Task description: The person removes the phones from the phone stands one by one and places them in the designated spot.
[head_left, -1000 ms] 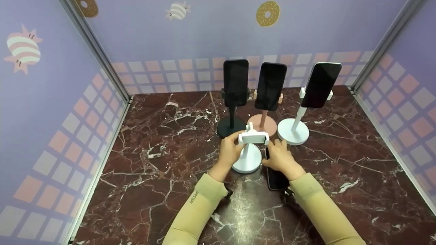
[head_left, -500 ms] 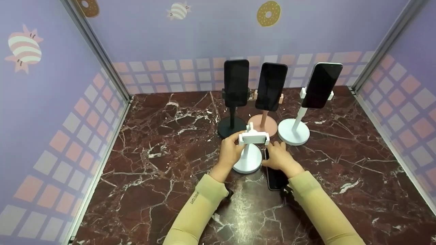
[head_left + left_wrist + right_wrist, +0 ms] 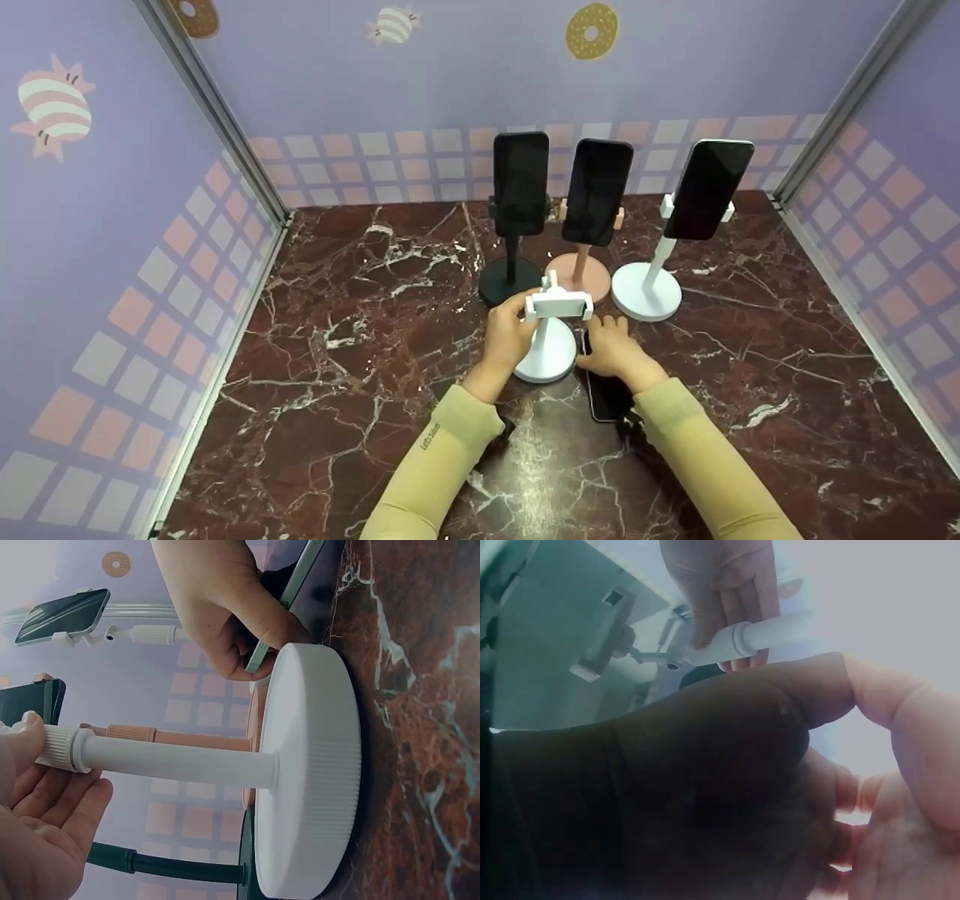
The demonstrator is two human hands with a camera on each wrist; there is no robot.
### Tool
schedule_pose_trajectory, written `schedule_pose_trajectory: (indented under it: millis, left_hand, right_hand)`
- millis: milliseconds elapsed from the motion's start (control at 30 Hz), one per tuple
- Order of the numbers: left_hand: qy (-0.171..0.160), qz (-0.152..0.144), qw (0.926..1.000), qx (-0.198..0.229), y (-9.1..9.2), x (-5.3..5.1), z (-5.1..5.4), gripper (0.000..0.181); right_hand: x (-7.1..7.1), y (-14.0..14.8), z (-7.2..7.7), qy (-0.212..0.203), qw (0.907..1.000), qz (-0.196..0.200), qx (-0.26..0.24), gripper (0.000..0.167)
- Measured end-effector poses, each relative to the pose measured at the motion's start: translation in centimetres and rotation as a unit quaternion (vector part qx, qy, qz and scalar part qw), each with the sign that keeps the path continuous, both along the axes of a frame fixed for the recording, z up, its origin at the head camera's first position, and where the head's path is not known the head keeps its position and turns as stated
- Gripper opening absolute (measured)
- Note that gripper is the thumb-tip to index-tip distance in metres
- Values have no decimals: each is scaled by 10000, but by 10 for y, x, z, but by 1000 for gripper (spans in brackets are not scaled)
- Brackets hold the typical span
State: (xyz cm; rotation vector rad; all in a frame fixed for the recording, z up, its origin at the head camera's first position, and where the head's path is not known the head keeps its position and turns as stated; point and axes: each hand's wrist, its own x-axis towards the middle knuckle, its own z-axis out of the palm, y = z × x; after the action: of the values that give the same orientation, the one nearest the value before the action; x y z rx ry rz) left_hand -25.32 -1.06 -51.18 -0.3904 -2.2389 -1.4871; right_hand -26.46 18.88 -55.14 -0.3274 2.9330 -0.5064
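Note:
My left hand (image 3: 504, 336) grips a white phone stand (image 3: 549, 358) by its neck, just below the white clamp (image 3: 560, 304), which holds no phone. In the left wrist view, thumb and fingers wrap the ribbed collar (image 3: 64, 746) on the post, and the round base stands on the table. Right beside that base lies a black-screened phone (image 3: 606, 401). My right hand (image 3: 616, 352) covers the phone's far end, pinching its pale edge (image 3: 300, 577) between thumb and fingers. Whether that end is lifted off the table cannot be told. The right wrist view is dark and partly washed out.
Behind my hands stand three stands with phones clamped upright: a black stand (image 3: 510, 281), a pink stand (image 3: 589, 277) and another white stand (image 3: 646, 292). The marbled table (image 3: 337, 300) is bounded by a purple back wall (image 3: 480, 67) and side walls.
My right hand has drawn very slightly back toward me on the phone. My left hand and the white stand stay in place.

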Motion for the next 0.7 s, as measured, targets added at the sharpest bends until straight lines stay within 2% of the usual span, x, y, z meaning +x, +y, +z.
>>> schedule_pose_trajectory:
  millis: [333, 500, 700]
  left_hand:
    - [111, 164, 9997, 135, -7, 1, 2, 22]
    - [151, 186, 9994, 251, -14, 2, 5, 21]
    - [275, 326, 9990, 135, -24, 3, 8, 22]
  right_hand:
    - [3, -3, 0, 6, 9998, -93, 196, 59]
    - [5, -4, 2, -19, 9997, -134, 219, 62]
    - [7, -4, 0, 103, 9997, -147, 148, 68]
